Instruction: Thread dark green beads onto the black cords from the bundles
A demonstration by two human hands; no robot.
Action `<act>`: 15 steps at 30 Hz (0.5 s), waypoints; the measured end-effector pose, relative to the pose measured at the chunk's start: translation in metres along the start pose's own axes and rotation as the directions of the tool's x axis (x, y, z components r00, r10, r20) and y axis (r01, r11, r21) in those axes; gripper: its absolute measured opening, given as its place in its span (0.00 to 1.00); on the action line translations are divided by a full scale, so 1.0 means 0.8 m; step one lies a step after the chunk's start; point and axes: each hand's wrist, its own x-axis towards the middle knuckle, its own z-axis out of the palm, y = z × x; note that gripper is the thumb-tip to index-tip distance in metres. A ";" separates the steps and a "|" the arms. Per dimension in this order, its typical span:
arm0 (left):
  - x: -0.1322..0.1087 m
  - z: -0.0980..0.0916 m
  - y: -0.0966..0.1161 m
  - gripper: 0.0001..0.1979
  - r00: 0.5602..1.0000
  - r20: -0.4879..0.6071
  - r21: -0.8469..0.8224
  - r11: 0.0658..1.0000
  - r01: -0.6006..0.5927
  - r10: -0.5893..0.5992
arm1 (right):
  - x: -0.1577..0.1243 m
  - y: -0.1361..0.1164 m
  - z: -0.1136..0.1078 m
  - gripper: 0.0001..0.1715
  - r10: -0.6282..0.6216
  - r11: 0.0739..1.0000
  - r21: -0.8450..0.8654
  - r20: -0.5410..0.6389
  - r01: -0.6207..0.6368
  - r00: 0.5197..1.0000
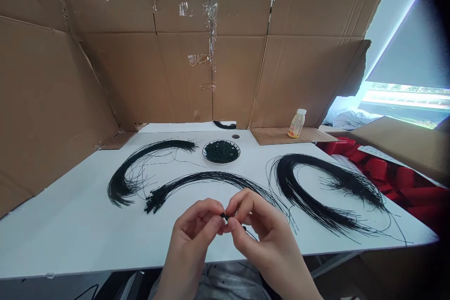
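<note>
my left hand (191, 239) and my right hand (263, 239) are together over the near edge of the white table (70, 229), fingertips meeting on a small black bead (225, 216) pinched between them. a second dark bead (243, 228) shows just beside my right fingers (235, 225), with a thin black cord (251, 234) trailing from it. past my hands, three bundles of black cords lie in long curves: the left bundle (121, 187), the middle bundle (211, 176) just ahead of my hands, and the right bundle (286, 183). a plate of dark beads (221, 141) sits toward the far edge. a plastic bottle (297, 123) stands on cardboard (176, 79) past the far right corner, and red cups (378, 168) are heaped beyond the right edge.
</note>
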 end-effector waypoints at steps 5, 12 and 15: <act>0.009 -0.016 -0.009 0.07 0.997 0.077 0.057 0.998 0.003 -0.007 | 0.001 -0.002 -0.010 0.10 0.028 0.995 -0.102 0.069 -0.021 0.997; 0.016 -0.020 -0.003 0.03 0.986 0.162 0.203 0.977 -0.060 0.027 | 0.008 -0.005 -0.026 0.08 -0.002 0.976 -0.218 0.058 0.014 0.998; 0.015 -0.016 0.002 0.02 0.979 0.191 0.201 0.973 -0.109 0.070 | 0.007 -0.005 -0.027 0.04 0.027 0.958 -0.286 0.073 -0.005 0.997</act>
